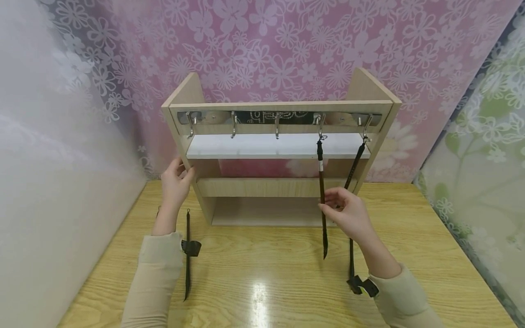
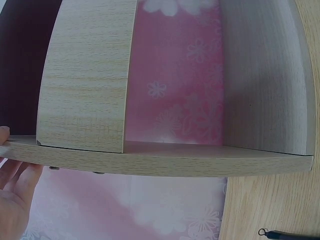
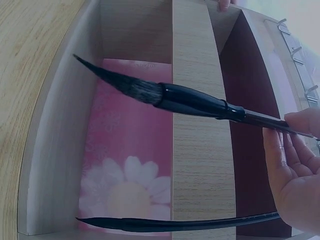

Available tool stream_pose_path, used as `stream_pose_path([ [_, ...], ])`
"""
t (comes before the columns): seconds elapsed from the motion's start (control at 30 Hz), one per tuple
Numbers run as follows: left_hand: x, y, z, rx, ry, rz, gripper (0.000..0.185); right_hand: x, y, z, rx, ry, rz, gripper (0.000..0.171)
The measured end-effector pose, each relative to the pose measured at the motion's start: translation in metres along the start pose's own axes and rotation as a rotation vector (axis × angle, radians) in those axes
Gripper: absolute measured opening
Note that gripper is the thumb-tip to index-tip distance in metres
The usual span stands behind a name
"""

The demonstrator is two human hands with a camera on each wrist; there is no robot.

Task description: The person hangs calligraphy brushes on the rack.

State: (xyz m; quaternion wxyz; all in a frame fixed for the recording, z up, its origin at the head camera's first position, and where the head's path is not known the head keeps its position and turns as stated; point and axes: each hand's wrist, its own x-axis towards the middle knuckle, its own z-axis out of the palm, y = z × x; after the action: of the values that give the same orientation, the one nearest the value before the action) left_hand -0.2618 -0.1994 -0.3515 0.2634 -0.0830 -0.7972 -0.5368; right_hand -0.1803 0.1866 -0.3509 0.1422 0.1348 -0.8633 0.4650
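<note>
A light wooden rack (image 1: 266, 187) stands on the table with a metal hook rail (image 1: 279, 118) under its top board. Two black calligraphy brushes hang from the right-hand hooks. My right hand (image 1: 325, 207) pinches the shaft of the inner hanging brush (image 1: 321, 173); the outer brush (image 1: 356, 164) hangs just behind the hand. In the right wrist view the held brush (image 3: 195, 100) runs between thumb and fingers of my right hand (image 3: 285, 131), and the other brush (image 3: 175, 223) shows below. My left hand (image 1: 186, 171) grips the rack's left side panel (image 2: 150, 160), thumb on one face, fingers (image 2: 22, 175) on the other.
A third black brush (image 1: 187, 269) lies on the wooden table (image 1: 266, 273) beside my left forearm. Three hooks on the left of the rail are bare. A pale wall stands at the left; flowered curtains hang behind and to the right.
</note>
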Motion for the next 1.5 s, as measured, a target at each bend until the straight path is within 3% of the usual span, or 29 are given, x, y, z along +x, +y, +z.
stream_pose_path([
  [0.4,0.001,0.002,0.000,-0.005,-0.006,-0.027,0.033,0.002,0.003,0.004,0.053,-0.024,0.035,0.023],
  [0.63,0.000,0.003,0.000,-0.010,-0.002,-0.010,0.032,0.004,0.006,0.007,0.080,-0.019,0.057,0.026],
  [1.07,0.000,0.002,0.000,-0.001,-0.004,-0.017,0.034,0.011,0.012,0.013,0.042,-0.020,0.118,0.024],
  [1.27,-0.001,0.003,0.000,-0.002,-0.013,-0.021,0.034,0.015,0.014,0.016,0.029,-0.011,0.121,0.024],
  [1.33,-0.003,0.012,-0.001,-0.003,-0.018,-0.024,0.034,0.017,0.016,0.018,0.030,-0.007,0.122,0.023],
  [1.5,-0.003,0.009,-0.001,-0.002,-0.016,-0.019,0.033,0.021,0.019,0.022,0.024,0.013,0.121,0.021],
])
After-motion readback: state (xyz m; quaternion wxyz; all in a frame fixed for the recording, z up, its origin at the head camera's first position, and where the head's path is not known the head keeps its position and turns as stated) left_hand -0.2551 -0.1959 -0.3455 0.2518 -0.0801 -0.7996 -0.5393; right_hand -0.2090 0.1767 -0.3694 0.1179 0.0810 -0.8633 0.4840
